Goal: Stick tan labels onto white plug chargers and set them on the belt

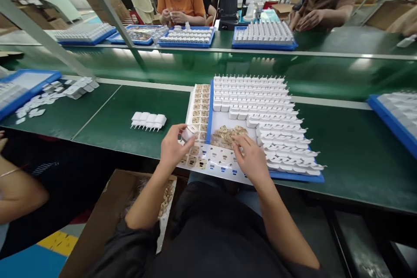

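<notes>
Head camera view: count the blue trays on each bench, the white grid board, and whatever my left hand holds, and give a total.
Near-bench blue trays: 3 (left, centre, right)
Far-bench blue trays: 4 ()
White grid board: 1
White housing in left hand: 1
Total: 9

Plug row (pixel 149 121) left of tray (pixel 296 177)

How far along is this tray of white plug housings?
Done: five housings lined up on the green bench. In hand: left hand holds one housing; right hand reaches the brass parts. Left: most of the blue tray stays filled.
</notes>
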### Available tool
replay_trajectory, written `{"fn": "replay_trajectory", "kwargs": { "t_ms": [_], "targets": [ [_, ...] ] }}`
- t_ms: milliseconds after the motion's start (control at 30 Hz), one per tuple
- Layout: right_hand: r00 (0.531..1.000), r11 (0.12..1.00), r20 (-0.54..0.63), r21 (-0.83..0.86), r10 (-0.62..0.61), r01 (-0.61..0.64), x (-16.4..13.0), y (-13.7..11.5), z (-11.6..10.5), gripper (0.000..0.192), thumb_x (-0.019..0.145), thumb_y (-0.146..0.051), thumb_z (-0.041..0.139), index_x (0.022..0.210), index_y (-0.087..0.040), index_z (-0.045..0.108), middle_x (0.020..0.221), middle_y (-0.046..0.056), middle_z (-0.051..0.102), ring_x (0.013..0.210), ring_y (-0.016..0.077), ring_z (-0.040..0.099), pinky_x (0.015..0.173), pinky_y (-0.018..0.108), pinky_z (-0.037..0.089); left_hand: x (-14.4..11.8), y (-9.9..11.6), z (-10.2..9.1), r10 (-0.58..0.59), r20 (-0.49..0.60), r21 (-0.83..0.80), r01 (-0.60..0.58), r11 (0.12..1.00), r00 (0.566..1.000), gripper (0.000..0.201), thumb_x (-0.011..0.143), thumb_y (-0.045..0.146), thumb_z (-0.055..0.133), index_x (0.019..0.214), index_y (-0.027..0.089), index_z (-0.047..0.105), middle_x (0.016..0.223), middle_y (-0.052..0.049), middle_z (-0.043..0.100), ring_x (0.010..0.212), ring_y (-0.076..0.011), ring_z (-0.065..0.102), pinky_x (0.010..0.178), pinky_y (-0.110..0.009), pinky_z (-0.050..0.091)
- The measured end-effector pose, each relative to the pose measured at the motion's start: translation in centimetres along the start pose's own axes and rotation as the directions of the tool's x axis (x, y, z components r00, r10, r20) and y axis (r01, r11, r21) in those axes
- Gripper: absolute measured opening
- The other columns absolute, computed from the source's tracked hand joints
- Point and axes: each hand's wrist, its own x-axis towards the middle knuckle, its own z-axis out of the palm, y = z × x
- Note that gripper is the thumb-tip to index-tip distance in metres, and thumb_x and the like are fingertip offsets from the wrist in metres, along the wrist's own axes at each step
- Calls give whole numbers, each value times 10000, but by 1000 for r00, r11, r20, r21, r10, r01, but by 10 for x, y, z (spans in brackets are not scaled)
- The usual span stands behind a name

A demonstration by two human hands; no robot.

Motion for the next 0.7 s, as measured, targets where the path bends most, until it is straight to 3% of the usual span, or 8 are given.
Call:
{"fn": "replay_trajectory", "kwargs": {
  "t_ms": [133,300,433,500,567,633,700],
  "targets": [
    [997,996,29,59,-76,74,-5,-7,1,236,1004,-224,490,1130,-210,690,1117,114,736,1070,300,684,922,481,563,41,-49,-10,-38,1,457,33,889,999,297,860,366,617,1076,170,671,1052,-155,708,1114,-369,599,962,-505,452],
    [986,990,102,74,-131,124,-8,-18,6,215,994,-215,523,1104,-217,708,1097,116,738,1023,309,676,887,498,555,62,-85,-12,-55,24,632,27,774,998,342,883,392,556,1051,123,686,1091,-214,662,1154,-413,514,946,-528,397],
    [974,983,142,76,-176,167,-11,-28,13,205,985,-192,540,1097,-208,710,1055,119,720,1001,302,647,875,483,542,61,-86,-14,-44,-41,595,59,801,998,444,896,400,578,1230,116,648,1246,-234,605,1203,-423,489,963,-531,391],
    [963,976,172,94,-208,195,-13,-35,19,200,984,-180,545,1097,-203,708,1037,117,709,986,291,636,870,463,538,54,-75,-15,-5,-6,516,7,857,1000,417,918,402,577,1234,140,650,1246,-208,621,1200,-401,514,972,-517,411],
    [946,967,211,114,-247,227,-13,-41,26,189,988,-177,550,1090,-202,706,1023,110,705,967,278,631,866,447,530,41,-59,-16,83,156,356,-134,925,984,319,946,394,563,1139,174,689,1156,-154,680,1131,-342,581,958,-474,455],
    [925,959,258,128,-277,252,-12,-47,33,170,988,-188,569,1090,-196,705,1022,105,705,960,269,628,861,434,521,24,-41,-16,204,342,161,-271,949,917,247,959,386,568,1051,207,712,1062,-101,727,1045,-287,632,934,-433,491],
    [909,959,307,122,-280,255,-9,-49,39,161,976,-199,606,1106,-191,701,1034,104,702,968,267,627,854,422,515,6,-26,-16,287,443,32,-335,942,850,205,956,371,594,1032,231,723,1058,-76,747,1031,-268,650,935,-426,508]
  ]
}}
